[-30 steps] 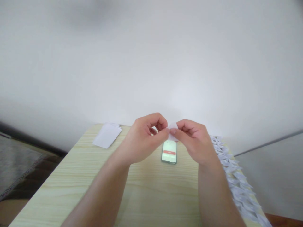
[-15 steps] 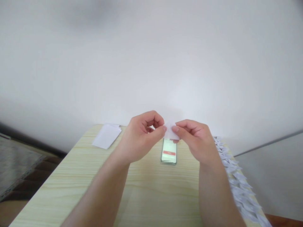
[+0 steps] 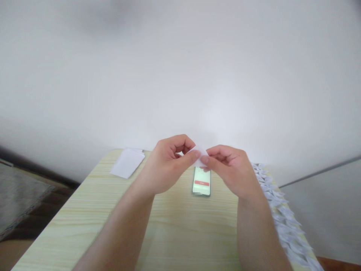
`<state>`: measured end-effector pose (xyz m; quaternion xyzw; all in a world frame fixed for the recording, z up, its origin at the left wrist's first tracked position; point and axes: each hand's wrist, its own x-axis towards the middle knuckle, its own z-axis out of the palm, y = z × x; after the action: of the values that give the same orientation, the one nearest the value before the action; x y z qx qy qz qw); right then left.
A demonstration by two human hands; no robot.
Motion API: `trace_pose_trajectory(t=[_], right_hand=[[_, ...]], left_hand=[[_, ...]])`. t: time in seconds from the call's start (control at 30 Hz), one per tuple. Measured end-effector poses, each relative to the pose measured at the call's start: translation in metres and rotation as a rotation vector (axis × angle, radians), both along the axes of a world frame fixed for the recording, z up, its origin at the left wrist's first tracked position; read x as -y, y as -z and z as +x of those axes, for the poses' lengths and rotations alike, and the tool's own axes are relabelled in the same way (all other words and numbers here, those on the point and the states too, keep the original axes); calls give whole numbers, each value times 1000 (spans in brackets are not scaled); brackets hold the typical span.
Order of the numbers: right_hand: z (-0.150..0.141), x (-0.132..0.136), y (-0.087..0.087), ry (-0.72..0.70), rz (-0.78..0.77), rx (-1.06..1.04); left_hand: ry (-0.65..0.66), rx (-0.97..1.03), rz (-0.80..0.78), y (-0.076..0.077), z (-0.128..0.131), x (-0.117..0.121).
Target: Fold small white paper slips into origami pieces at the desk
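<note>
A small piece of folded white paper (image 3: 200, 151) is pinched between both hands above the table. My left hand (image 3: 170, 165) grips its left side, thumb on the near face and fingers curled behind. My right hand (image 3: 231, 167) holds the lower right edge between thumb and fingers. The paper's far side is hidden from me. Just below it, a phone (image 3: 202, 183) with a lit screen and a red bar lies on the table; its upper end is covered by the paper and fingers.
A stack of white paper sheets (image 3: 128, 162) lies at the table's back left corner. Many folded white paper pieces (image 3: 284, 214) line the right edge. The wood-grain table (image 3: 180, 233) meets a white wall (image 3: 180, 75) at the back.
My right hand has shifted slightly left, closer to my left hand. The paper has moved a little left and turned between the fingers.
</note>
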<state>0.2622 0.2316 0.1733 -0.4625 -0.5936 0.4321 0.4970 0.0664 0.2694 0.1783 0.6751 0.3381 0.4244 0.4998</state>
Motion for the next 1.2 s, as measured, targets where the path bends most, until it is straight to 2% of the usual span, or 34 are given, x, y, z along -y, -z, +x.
trace_pose_trajectory(t=[0.37, 0.7, 0.83, 1.2], right_hand=[[0, 4, -9, 32, 19, 125], [1, 7, -10, -91, -62, 96], [4, 7, -9, -134, -91, 100], [2, 5, -7, -88, -86, 87]], left_hand=[[1, 41, -28, 3, -2, -3], [56, 39, -49, -2, -3, -1], [34, 38, -25, -4, -2, 0], [-11, -26, 6, -3, -5, 0]])
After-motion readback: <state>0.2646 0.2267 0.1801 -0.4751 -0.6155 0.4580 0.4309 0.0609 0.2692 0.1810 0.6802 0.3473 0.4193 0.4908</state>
